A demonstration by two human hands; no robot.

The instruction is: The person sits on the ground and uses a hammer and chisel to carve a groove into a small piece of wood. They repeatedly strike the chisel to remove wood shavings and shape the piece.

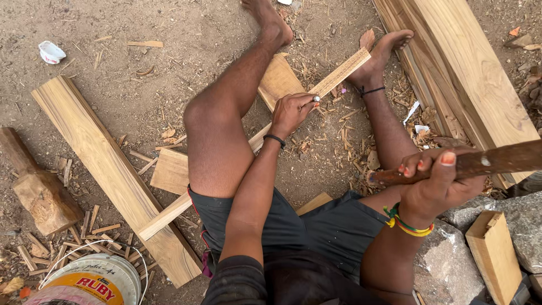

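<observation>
I sit on the dirt ground with a long narrow wooden strip (339, 73) lying diagonally under my left leg, its far end braced against my right foot (384, 48). My left hand (291, 113) is closed around a small metal-tipped tool, probably a chisel (316, 98), set against the strip. My right hand (437, 181) grips the handle of a dark wooden mallet (497, 161), held raised at the right. Wood chips lie scattered around the strip.
A long plank (107, 169) lies at the left with a wooden block (36, 186) beside it. Stacked planks (463, 68) are at the upper right. A plastic bucket (90, 282) sits bottom left, stones (451, 265) and a small board (497, 254) bottom right.
</observation>
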